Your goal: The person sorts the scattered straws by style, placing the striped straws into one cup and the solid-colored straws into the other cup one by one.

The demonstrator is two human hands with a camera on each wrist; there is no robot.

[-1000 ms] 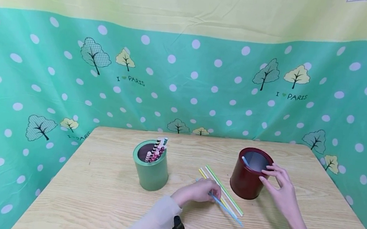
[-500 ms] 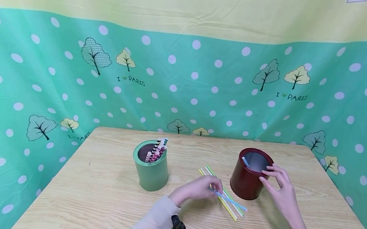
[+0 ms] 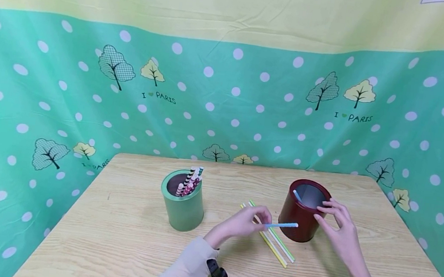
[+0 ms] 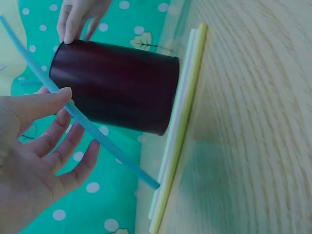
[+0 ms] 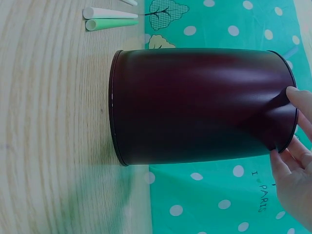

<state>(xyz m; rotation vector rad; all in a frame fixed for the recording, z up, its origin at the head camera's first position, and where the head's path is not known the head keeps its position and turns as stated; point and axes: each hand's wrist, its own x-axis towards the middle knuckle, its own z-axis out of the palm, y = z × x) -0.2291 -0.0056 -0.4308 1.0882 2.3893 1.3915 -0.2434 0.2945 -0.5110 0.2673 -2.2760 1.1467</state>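
Note:
My left hand (image 3: 245, 221) pinches a blue drinking straw (image 3: 284, 225) between thumb and fingers, above three straws on the table. In the left wrist view the held straw (image 4: 117, 151) slants across the dark red can (image 4: 114, 87). The fingers of my right hand (image 3: 342, 234) reach over the rim of that upright can (image 3: 293, 220), the thumb lying on its outer side; the right wrist view shows this grip at the rim. Another light blue straw (image 3: 297, 195) leans inside the can. On the wood lie a green straw (image 3: 285, 247), a white one and a yellow straw (image 3: 276, 253).
To the left stands a green can (image 3: 186, 213) with several patterned straws (image 3: 188, 184) sticking out of it. A polka-dotted cloth (image 3: 227, 101) hangs behind the wooden table (image 3: 123, 219), whose far edge runs close to it.
My left hand has lifted the blue straw from the others on the table, and its free end has swung up toward the red can. The right hand stays at the rim.

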